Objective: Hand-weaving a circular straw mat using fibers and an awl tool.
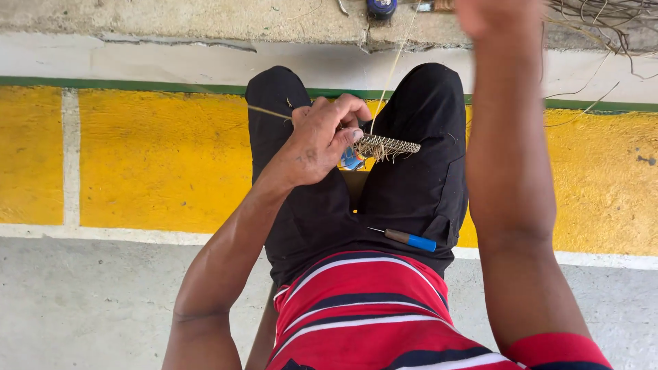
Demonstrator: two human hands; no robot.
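Note:
My left hand [321, 140] grips one end of a small flat woven strip [388, 146] of pale fibre, held over my lap between my knees. A thin pale strand [392, 72] runs from the strip up toward my right hand [495, 15], which is raised at the top edge of the view, blurred and partly cut off, fingers closed as if pinching the strand. An awl-like tool with a brown and blue handle [410, 240] rests on my right thigh. I wear black trousers and a red striped shirt.
I sit above a yellow painted kerb face [157, 157] with a green line along its top. A grey concrete ledge [171, 17] lies beyond, with a dark round object [381, 7] and loose thin fibres [603, 27] at top right. A small blue item [351, 160] shows below the strip.

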